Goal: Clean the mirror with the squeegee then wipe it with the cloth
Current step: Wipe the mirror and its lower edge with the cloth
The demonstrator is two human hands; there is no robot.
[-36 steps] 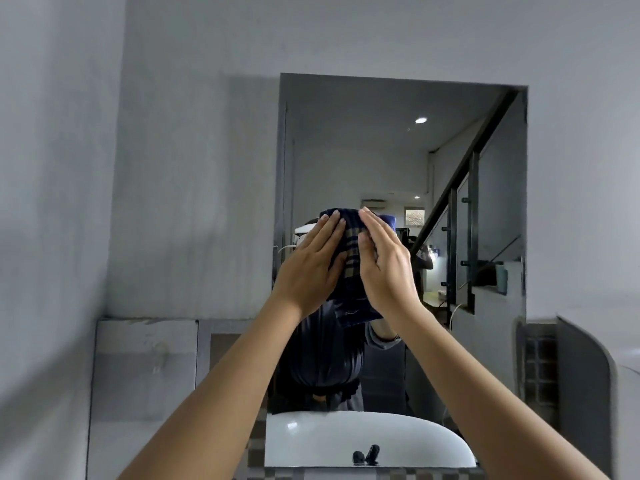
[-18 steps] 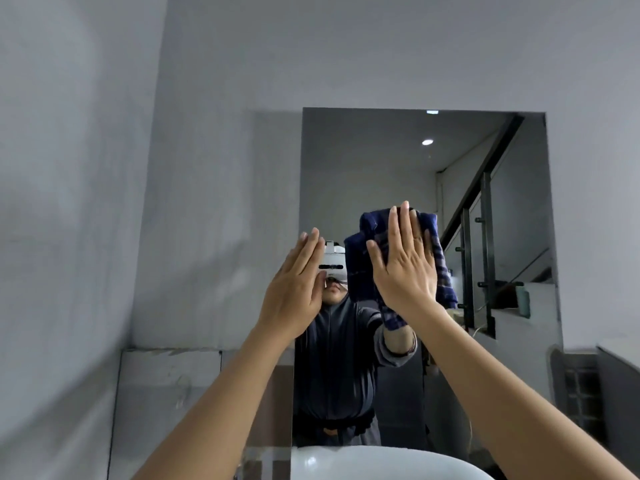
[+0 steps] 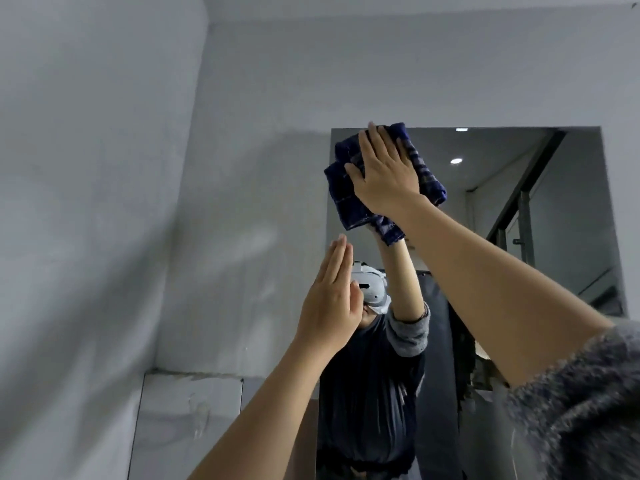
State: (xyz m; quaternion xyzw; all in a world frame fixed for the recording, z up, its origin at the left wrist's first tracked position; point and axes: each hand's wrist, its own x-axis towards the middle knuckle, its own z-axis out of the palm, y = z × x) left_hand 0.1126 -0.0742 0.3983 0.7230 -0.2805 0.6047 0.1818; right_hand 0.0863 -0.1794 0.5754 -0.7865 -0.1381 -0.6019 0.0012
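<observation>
Right hand (image 3: 384,174), one cloth (image 3: 349,202), probably on mirror (image 3: 554,202)

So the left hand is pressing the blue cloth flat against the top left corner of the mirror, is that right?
Not quite: the head view shows the right hand pressing the blue cloth flat against the top left corner of the mirror. The left hand is lower, open and empty.
</observation>
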